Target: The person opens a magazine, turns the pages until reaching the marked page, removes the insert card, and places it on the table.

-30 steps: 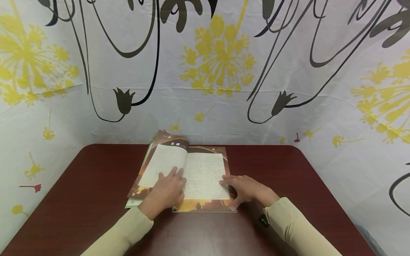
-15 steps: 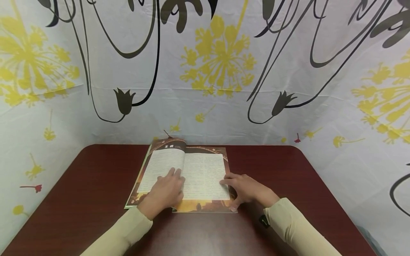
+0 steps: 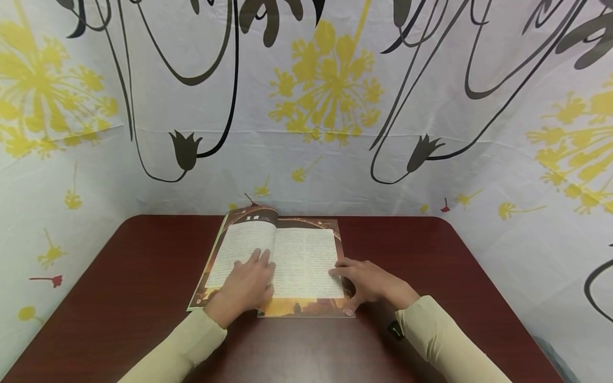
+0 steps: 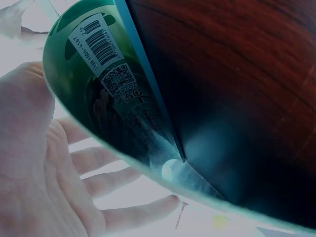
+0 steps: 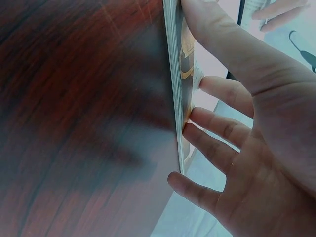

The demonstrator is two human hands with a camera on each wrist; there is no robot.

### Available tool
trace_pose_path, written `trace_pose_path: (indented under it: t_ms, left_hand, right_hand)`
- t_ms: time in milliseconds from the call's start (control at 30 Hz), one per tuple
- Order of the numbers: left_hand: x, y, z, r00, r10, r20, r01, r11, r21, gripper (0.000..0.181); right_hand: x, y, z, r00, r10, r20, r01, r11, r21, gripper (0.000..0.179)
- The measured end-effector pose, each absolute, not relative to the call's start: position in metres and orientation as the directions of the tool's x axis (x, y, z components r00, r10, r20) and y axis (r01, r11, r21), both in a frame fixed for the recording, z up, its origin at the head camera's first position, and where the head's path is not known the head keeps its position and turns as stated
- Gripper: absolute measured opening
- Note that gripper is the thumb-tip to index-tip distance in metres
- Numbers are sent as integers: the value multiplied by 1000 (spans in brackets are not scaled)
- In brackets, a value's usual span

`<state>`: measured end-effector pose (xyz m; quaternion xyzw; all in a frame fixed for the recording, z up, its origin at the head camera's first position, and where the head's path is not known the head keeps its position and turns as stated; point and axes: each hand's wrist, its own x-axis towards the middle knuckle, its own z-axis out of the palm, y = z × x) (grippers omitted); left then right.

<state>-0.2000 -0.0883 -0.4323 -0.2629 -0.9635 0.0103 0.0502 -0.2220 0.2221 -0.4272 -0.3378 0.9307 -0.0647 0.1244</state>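
A magazine (image 3: 306,266) lies spread on the table, printed text on both pages. My left hand (image 3: 246,283) rests on its left page (image 3: 234,255) near the fold, fingers extended. At the right edge, my right hand (image 3: 372,283) touches the page with its fingertips, the thumb at the lower corner. In the left wrist view, the green back cover (image 4: 101,69) with a barcode bows up from the table, beside the straight fingers (image 4: 133,212). The right wrist view shows the page stack's edge (image 5: 173,74) and the right hand's spread fingers (image 5: 217,143) against it.
The dark red wooden table (image 3: 124,276) has rounded far corners. Behind and on both sides hangs a white cloth (image 3: 306,175) with yellow and dark floral prints. A small black object (image 3: 395,330) shows at the right cuff.
The magazine's left page has settled lower and lines up with the cover beneath it. My left hand has shifted slightly left with it. The right hand stays at the right edge.
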Motion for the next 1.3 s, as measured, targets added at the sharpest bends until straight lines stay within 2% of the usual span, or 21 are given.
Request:
trace_pose_path:
  t_ms: [267, 467, 600, 767, 967, 1300]
  left_hand:
    - [-201, -82, -436, -804, 581, 124, 569, 813, -122, 32]
    - [-199, -73, -439, -765, 627, 148, 612, 779, -137, 36]
    - [-197, -69, -442, -721, 675, 158, 667, 737, -107, 36]
    - [-195, -68, -441, -679, 724, 124, 728, 686, -22, 50]
    - [-195, -67, -443, -664, 740, 107, 742, 670, -32, 68]
    - [-196, -68, -443, -670, 734, 111, 731, 679, -74, 70]
  right_hand:
    - [-223, 221, -427, -738, -649, -186, -622, 760, -186, 91]
    - [-224, 222, -429, -730, -662, -167, -636, 748, -190, 85]
    - [-225, 222, -429, -730, -663, -166, -635, 748, -194, 84]
    - [-226, 221, -427, -740, -652, -167, -621, 757, -201, 81]
    - [-228, 220, -424, -747, -643, -169, -611, 764, -206, 80]
    - [-229, 219, -422, -755, -633, -171, -588, 769, -250, 76]
